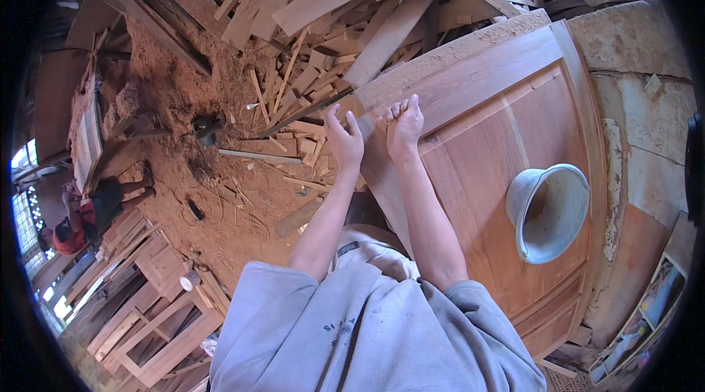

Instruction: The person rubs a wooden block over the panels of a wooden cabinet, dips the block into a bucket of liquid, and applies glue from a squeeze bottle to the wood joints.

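Note:
My left hand point(345, 142) is raised over the near left edge of a wooden panel door point(485, 164), its fingers partly bent and apart. Beside it, my right hand point(405, 127) is closed above the door's frame, knuckles bunched and thumb up. Between the two hands shows a small, pale greyish patch point(366, 125); whether it is a thing held by the right fingers or part of the door behind cannot be told. What lies inside the right fist is hidden. A grey-white plastic basin point(548, 212) sits tilted on the door panels at the right.
Offcuts and planks point(316, 61) pile up beyond the door. Sawdust covers the floor point(198, 208) at the left. Door frames and boards point(158, 296) are stacked at the lower left. Another person in red point(70, 234) is at the far left, beside a sawdust-covered board.

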Motion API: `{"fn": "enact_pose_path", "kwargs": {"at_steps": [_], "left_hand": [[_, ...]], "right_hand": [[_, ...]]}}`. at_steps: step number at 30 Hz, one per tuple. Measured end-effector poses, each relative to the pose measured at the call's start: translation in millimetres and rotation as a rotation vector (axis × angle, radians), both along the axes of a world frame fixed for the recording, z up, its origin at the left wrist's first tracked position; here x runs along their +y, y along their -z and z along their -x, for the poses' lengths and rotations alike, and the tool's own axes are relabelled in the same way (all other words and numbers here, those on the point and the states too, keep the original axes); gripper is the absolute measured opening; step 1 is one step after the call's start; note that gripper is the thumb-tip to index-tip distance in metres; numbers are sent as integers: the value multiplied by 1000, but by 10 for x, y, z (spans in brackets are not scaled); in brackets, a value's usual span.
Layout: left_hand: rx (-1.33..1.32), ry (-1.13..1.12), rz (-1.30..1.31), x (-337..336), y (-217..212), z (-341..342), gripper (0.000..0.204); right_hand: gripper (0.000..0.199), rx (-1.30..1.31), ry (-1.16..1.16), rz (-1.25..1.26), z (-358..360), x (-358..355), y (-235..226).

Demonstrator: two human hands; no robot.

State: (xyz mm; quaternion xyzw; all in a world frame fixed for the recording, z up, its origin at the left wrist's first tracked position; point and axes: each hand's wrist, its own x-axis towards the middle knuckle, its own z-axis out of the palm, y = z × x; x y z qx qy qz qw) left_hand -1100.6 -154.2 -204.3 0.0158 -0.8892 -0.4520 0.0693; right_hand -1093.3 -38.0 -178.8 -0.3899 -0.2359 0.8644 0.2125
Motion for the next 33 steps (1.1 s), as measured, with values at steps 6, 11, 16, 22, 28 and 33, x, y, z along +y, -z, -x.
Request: {"fn": "enact_pose_path", "kwargs": {"at_steps": [6,11,16,22,28,33], "left_hand": [[10,9,-17,-25,28,30,35],[-46,-4,-90,80,49,2,35],[-5,15,-12,53,9,3,34],[-85,30,14,110,-60,-8,31],[-224,50,43,171,-128,9,28],[-300,24,110,199,-86,25,28]], "right_hand": [[42,71,121,285,-163,489,-91],[41,135,287,300,-455,1160,-142],[42,254,373,378,-467,1905,-237],[48,270,625,158,-321,3580,-429],[43,325,833,-21,143,5023,-36],[42,117,775,-184,617,5599,199]]}}
